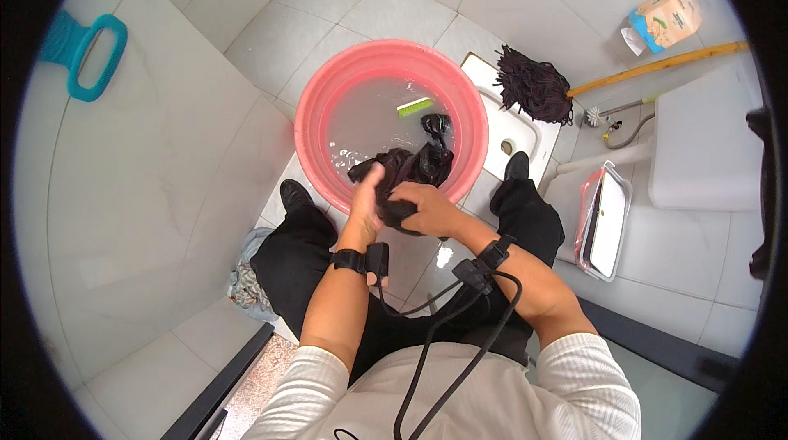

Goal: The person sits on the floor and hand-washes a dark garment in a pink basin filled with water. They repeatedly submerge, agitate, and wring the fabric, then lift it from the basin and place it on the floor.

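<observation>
A large pink plastic basin on the tiled floor holds cloudy water. Wet black fabric lies partly in the water and runs over the near rim to my hands. My right hand grips a bunched part of it, fingers curled over the cloth. Close beside, my left hand is upright and blurred, its palm against the cloth; whether its fingers close on it does not show. A scrub brush with green bristles and a white back floats near the basin's far right side.
Right of the basin are a white squat toilet, a dark string mop with a wooden handle, and a toilet brush. A plastic basket hangs by the wall. Crumpled cloth lies by my left leg. Cables hang from my wrists.
</observation>
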### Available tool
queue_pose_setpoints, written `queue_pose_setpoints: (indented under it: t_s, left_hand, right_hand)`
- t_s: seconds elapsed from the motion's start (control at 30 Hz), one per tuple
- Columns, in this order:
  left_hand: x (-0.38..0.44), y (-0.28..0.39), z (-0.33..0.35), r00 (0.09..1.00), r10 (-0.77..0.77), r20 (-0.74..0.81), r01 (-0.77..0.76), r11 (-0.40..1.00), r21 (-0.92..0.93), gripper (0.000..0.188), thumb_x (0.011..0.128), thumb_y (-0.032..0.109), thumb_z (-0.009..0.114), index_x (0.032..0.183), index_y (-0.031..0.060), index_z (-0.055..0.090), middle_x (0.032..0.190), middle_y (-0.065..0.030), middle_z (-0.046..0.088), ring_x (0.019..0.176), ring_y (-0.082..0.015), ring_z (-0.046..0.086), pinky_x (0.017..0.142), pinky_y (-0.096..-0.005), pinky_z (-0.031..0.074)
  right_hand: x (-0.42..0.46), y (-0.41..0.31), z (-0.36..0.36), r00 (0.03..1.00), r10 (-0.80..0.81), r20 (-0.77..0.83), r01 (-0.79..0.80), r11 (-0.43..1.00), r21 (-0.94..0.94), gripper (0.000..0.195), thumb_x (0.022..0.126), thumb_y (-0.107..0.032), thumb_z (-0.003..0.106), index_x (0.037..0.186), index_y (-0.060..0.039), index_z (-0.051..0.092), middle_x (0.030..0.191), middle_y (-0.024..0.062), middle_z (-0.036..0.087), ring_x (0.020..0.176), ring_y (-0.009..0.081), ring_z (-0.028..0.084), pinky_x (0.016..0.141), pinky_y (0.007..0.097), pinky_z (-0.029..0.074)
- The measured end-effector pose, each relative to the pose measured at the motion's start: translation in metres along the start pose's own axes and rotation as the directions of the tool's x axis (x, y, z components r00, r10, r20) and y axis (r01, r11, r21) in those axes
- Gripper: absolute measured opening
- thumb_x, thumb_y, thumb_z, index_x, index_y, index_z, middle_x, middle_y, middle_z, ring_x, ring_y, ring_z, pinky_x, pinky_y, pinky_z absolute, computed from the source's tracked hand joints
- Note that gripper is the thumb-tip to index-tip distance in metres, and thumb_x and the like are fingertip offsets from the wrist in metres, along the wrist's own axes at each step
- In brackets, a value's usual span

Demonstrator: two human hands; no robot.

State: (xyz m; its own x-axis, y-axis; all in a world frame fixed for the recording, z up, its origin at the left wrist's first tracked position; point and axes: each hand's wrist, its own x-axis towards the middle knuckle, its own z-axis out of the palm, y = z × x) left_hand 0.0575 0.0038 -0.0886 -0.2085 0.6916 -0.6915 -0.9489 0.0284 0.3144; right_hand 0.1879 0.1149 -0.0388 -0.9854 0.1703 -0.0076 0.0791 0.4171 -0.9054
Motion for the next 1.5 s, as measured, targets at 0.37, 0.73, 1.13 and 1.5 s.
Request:
queue_pose_setpoints:
  t_s: [0.37, 0.73, 1.13, 1.5]
  left_hand:
    - [-0.001, -0.016, 0.005, 0.990, 0.018, 0.141, 0.029, 0.945, -0.325, 0.040, 0.099, 0.042, 0.054, 0.113, 0.0070, 0.066, 0.111, -0.0111, 0.071, 0.101, -0.0284, 0.069, 0.092, -0.0449, 0.055]
    - [0.001, -0.016, 0.007, 0.990, 0.138, -0.042, -0.137, 0.990, 0.006, 0.035, 0.094, 0.035, 0.059, 0.109, 0.0042, 0.066, 0.099, -0.0095, 0.070, 0.089, -0.0259, 0.068, 0.084, -0.0414, 0.055]
    - [-0.029, 0.005, 0.043, 0.921, 0.388, 0.016, -0.387, 0.913, 0.126, 0.019, 0.093, 0.021, 0.059, 0.094, 0.0032, 0.065, 0.090, -0.0011, 0.061, 0.081, -0.0139, 0.058, 0.078, -0.0289, 0.048]
    - [-0.021, -0.006, 0.038, 0.646, 0.536, 0.543, -0.725, 0.209, 0.656, 0.014, 0.092, 0.010, 0.061, 0.093, -0.0044, 0.062, 0.088, -0.0048, 0.059, 0.084, -0.0146, 0.057, 0.081, -0.0298, 0.046]
  right_hand:
    - [0.019, -0.028, 0.034, 0.937, 0.199, -0.287, -0.261, 0.946, -0.194, 0.053, 0.075, -0.041, 0.079, 0.117, -0.0111, 0.065, 0.127, 0.0200, 0.055, 0.117, 0.0426, 0.054, 0.098, 0.0513, 0.047]
    - [0.025, -0.023, 0.036, 0.702, 0.205, -0.682, -0.319, 0.947, -0.043, 0.034, 0.083, -0.033, 0.071, 0.100, -0.0030, 0.067, 0.097, 0.0208, 0.066, 0.090, 0.0432, 0.064, 0.079, 0.0514, 0.051]
    - [0.020, 0.014, 0.029, 0.624, 0.256, -0.738, -0.276, 0.956, 0.098, 0.028, 0.094, -0.025, 0.061, 0.107, 0.0003, 0.063, 0.108, 0.0235, 0.065, 0.106, 0.0432, 0.060, 0.093, 0.0460, 0.047]
    - [0.018, 0.030, -0.012, 0.868, 0.339, -0.362, -0.229, 0.922, 0.313, 0.060, 0.095, -0.036, 0.067, 0.140, 0.0010, 0.054, 0.141, 0.0197, 0.056, 0.130, 0.0237, 0.054, 0.109, 0.0349, 0.040]
